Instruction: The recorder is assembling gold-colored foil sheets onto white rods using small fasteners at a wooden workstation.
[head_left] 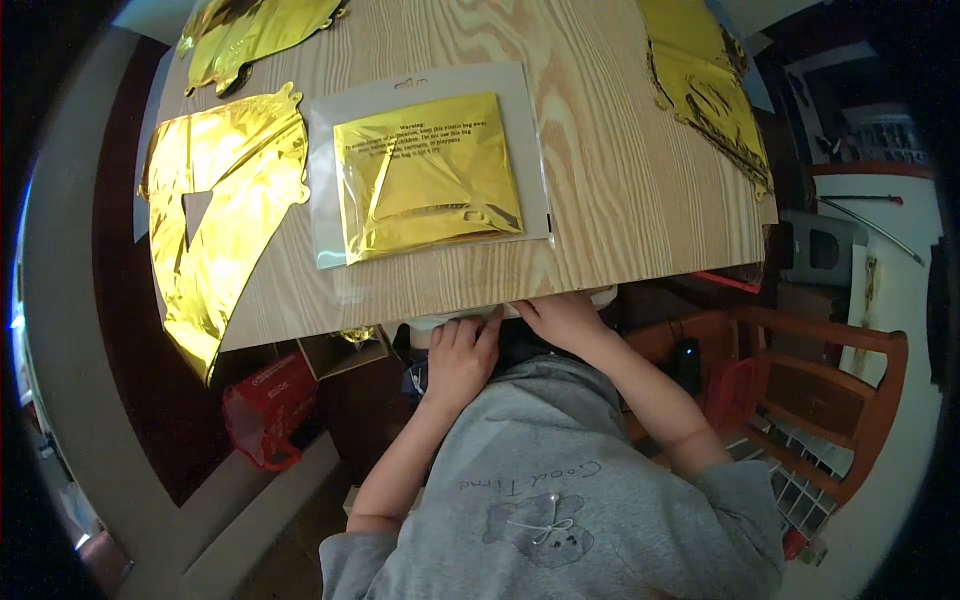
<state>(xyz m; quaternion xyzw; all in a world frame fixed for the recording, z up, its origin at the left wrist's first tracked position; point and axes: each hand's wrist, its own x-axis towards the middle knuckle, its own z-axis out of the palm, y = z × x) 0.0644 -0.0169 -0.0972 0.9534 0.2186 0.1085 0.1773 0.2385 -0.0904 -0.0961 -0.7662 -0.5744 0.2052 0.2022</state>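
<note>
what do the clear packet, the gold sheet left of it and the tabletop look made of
Clear packet: probably glossy plastic film, see-through over folded gold. Gold sheet: metallised film or foil, shiny, with crinkles and bright glints. Tabletop: wood or printed laminate, pale and smooth; wavy grain fits either.

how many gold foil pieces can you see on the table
4: a top-left piece, a left piece partly overhanging the table, a right piece, and a bagged piece near the middle. Folds may hide more.

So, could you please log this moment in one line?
left hand: by table edge; right hand: by table edge; bag: on table; gold foil: either side
</note>
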